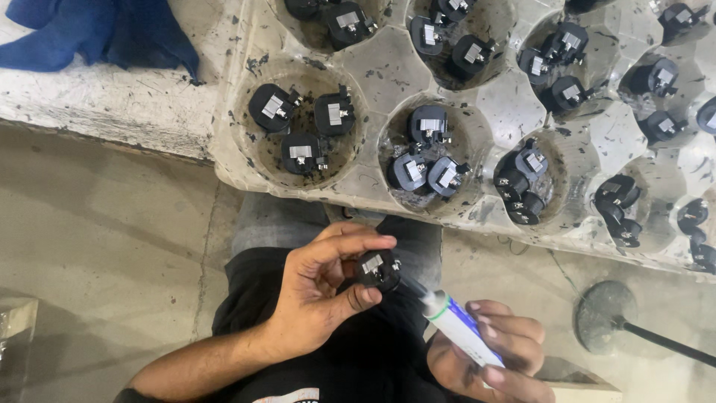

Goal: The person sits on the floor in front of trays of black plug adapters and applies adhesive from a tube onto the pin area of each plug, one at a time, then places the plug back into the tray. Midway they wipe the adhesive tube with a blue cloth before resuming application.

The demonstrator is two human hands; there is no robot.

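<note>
Two hands work close over a seated person's lap, just below the near edge of a moulded tray. Left hand pinches a small black part between thumb and forefinger, its metal clip turned upward. Right hand is wrapped around a white tube with a green and blue band, its dark nozzle touching the side of the black part.

Behind them a pale, grimy plastic tray overhangs the front edge of a worn surface. Its round wells each hold two or three more black parts of the same kind; one well near the tray's left corner holds three. A blue cloth lies crumpled at the far left corner of the surface. On the concrete floor to the right stands a round metal base with a dark rod running off it.

Judging by its size and hard moulded look, the black part is probably light and stiff, easily turned in the fingertips; its rounded body looks the safest place to grip, clear of the metal clip and of the spot the nozzle meets. The tube appears soft enough to squeeze.
</note>
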